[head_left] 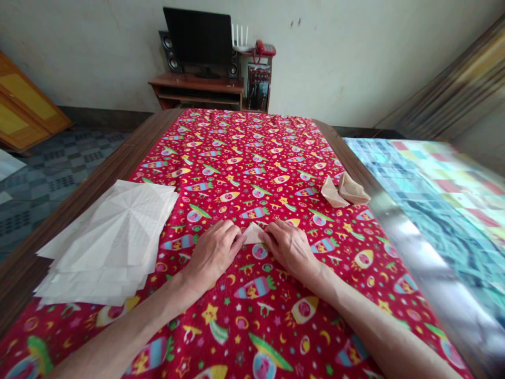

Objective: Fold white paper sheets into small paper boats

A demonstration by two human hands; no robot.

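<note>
A small folded piece of beige paper (253, 233) lies on the red patterned cloth (252, 158) in front of me. My left hand (215, 251) pinches its left side with curled fingers. My right hand (290, 246) presses and grips its right side, fingers closed on it. Most of the paper is hidden under my fingers. Two finished folded paper shapes (344, 191) rest on the cloth to the right, further away.
A stack of white paper sheets (110, 237) lies at the left on the cloth. The wooden table edge (90, 184) shows on the left. A bed with a colourful checked cover (445, 200) stands at the right. A desk with a monitor (199, 39) is against the far wall.
</note>
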